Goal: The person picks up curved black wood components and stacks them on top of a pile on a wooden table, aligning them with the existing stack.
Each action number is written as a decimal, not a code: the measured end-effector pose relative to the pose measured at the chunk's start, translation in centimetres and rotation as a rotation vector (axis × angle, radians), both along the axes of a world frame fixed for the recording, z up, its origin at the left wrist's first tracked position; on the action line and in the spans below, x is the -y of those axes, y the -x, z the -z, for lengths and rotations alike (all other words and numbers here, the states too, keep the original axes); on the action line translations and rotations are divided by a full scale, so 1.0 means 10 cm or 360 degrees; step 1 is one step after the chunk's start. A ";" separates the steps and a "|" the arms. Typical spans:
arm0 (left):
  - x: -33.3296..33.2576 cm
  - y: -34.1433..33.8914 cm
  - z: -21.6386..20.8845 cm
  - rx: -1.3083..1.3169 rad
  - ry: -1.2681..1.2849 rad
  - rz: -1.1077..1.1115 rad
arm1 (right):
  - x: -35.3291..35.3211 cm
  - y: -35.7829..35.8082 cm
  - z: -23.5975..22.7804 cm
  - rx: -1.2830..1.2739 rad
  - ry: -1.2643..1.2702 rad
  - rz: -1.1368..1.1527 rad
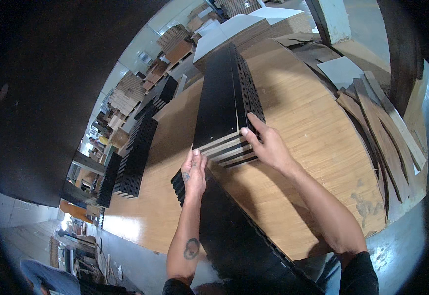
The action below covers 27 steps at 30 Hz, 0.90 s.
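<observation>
A stack of long black boards point(217, 93) lies lengthwise on the wooden table in front of me, its pale and dark layered ends facing me. The right side of the stack shows rows of dark holes or notches. My left hand point(193, 169) is closed on the near left corner, thumb against the end. At the near right corner my right hand point(271, 147) grips with its thumb on the end and a finger along the notched side; the other fingers are partly hidden. Below my hands, another long black stack point(239, 241) runs toward me between my forearms.
More black notched stacks point(138, 157) stand along the left of the tan tabletop point(303, 118). White-topped boards point(231, 34) are piled at the far end. Loose wooden strips point(381, 123) lie at the right. A person in grey-blue clothing point(52, 275) is at lower left.
</observation>
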State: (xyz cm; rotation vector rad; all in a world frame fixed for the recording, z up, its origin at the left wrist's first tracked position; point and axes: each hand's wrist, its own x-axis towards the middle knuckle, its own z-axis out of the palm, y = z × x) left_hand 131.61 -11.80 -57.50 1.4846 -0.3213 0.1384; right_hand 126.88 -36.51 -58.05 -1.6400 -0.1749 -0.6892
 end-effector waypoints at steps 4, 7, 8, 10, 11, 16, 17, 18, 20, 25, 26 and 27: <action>0.01 0.02 0.13 -0.0026 0.0079 -0.0262 | -0.01 0.16 0.26 0.0043 -0.0063 0.0098; 0.01 0.00 0.15 -0.0015 0.0142 -0.0314 | 0.01 0.05 0.29 0.0089 -0.0253 0.0052; -0.01 0.00 0.16 -0.0001 0.0130 -0.0351 | -0.01 0.03 0.27 0.0060 -0.0319 0.0012; -0.06 -0.04 0.19 0.0039 0.0134 -0.0350 | -0.01 0.06 0.18 0.0091 -0.0296 0.0100; -0.07 -0.06 0.21 0.0035 0.0138 -0.0349 | -0.01 0.07 0.16 0.0082 -0.0311 0.0111; -0.02 -0.04 0.19 0.0001 0.0126 -0.0346 | 0.02 -0.04 0.25 0.0119 -0.0401 0.0064; 0.00 -0.04 0.19 0.0020 0.0148 -0.0375 | 0.03 -0.04 0.25 0.0117 -0.0422 0.0050; 0.02 -0.04 0.19 0.0041 0.0172 -0.0406 | 0.03 -0.04 0.24 0.0115 -0.0442 0.0032; 0.02 -0.05 0.21 0.0055 0.0198 -0.0441 | 0.02 -0.05 0.25 0.0095 -0.0463 0.0025; 0.00 -0.06 0.20 0.0048 0.0230 -0.0438 | 0.05 -0.03 0.20 0.0019 -0.0392 0.0013; -0.03 -0.08 0.22 0.0040 0.0236 -0.0388 | 0.05 -0.04 0.19 0.0004 -0.0392 -0.0003; -0.05 -0.10 0.22 0.0034 0.0243 -0.0338 | 0.07 -0.04 0.18 -0.0007 -0.0392 -0.0018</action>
